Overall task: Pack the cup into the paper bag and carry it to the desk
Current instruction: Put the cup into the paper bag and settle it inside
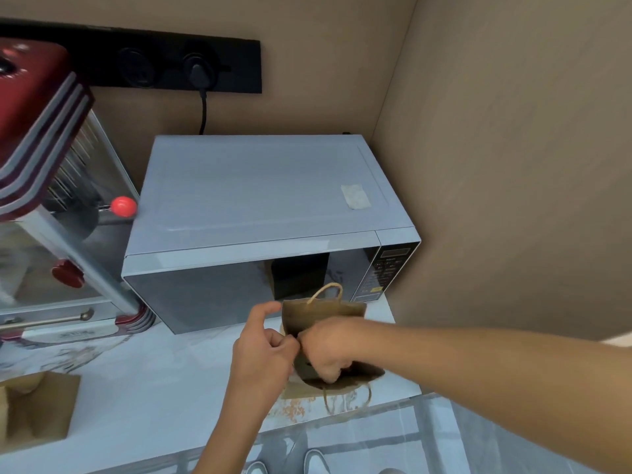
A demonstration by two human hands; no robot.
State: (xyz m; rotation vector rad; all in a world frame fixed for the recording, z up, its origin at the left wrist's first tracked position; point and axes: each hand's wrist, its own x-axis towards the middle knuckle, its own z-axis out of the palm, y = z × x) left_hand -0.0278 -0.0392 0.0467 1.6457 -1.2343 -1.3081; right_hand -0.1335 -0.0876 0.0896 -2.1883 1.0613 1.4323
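Note:
A brown paper bag stands open on the white marble counter, just in front of the microwave. One twine handle sticks up at the far side and the other hangs over the near side. My left hand pinches the bag's left rim. My right hand reaches into the bag's mouth from the right, its fingers closed around a dark grey cup. Only a small part of the cup shows below my fist; the rest is hidden by my hand and the bag.
A silver microwave stands close behind the bag, with a beige wall right beside it. A red popcorn machine fills the left side. A brown cardboard box sits at the counter's near left. The counter edge runs just below the bag.

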